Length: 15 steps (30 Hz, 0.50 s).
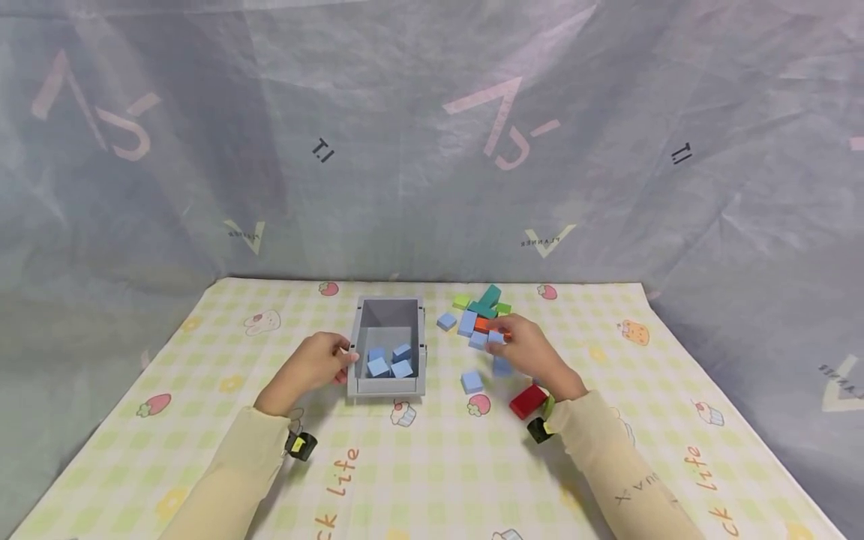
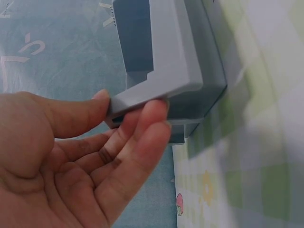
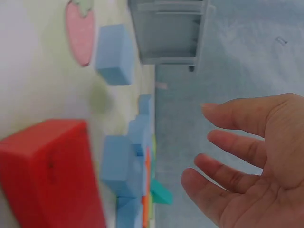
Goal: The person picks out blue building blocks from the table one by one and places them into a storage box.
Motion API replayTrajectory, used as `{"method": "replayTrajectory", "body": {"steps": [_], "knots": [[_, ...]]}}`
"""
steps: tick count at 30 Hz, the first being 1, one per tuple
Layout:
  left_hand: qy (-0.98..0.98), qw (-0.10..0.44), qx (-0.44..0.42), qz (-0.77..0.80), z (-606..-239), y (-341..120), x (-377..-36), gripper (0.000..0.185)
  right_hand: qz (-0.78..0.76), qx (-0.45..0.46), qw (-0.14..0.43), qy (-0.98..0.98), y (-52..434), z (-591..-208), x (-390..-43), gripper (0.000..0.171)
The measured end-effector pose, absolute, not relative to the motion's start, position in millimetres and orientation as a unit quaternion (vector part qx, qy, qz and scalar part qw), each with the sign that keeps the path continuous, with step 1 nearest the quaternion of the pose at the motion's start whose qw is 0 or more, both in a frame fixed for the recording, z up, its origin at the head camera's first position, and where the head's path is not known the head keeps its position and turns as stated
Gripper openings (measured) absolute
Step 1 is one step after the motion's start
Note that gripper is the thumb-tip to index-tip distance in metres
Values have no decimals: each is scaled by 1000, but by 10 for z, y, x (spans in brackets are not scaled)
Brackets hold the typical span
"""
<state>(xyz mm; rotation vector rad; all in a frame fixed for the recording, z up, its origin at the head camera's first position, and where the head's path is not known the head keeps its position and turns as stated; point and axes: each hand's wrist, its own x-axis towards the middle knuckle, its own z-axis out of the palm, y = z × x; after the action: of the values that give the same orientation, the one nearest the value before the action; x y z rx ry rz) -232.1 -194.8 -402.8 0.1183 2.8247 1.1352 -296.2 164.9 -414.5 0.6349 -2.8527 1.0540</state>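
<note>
A grey plastic bin (image 1: 387, 385) stands on the table, with several light-blue blocks (image 1: 378, 367) on its floor at the near end. My left hand (image 1: 313, 369) pinches the bin's left rim (image 2: 137, 95) between thumb and fingers. Over the pile of blocks right of the bin hovers my right hand (image 1: 529, 346). In the right wrist view its thumb and fingers are spread apart, with nothing between them. Nearest to it lie light-blue blocks (image 3: 118, 164) and an orange block (image 1: 481, 324), partly covered in the head view.
Behind the pile lie teal blocks (image 1: 490, 295) and light-green blocks (image 1: 461, 301). A single blue block (image 1: 472, 382) sits nearer, and a red block (image 1: 528, 402) lies by the right wrist. A checked cloth (image 1: 223, 450) covers the table; a grey curtain (image 1: 378, 187) hangs behind.
</note>
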Motion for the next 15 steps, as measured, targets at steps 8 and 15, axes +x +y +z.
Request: {"method": "replayTrajectory", "body": {"steps": [8,15], "knots": [[923,45,38,380,-4037,-1945,-2309,35,323,219,6,-921,1686,-4307,-3036,30],[925,45,38,375,-4027,-1941,-2301,33,275,227,-10,-934,1681,-4390,-3060,26]]}}
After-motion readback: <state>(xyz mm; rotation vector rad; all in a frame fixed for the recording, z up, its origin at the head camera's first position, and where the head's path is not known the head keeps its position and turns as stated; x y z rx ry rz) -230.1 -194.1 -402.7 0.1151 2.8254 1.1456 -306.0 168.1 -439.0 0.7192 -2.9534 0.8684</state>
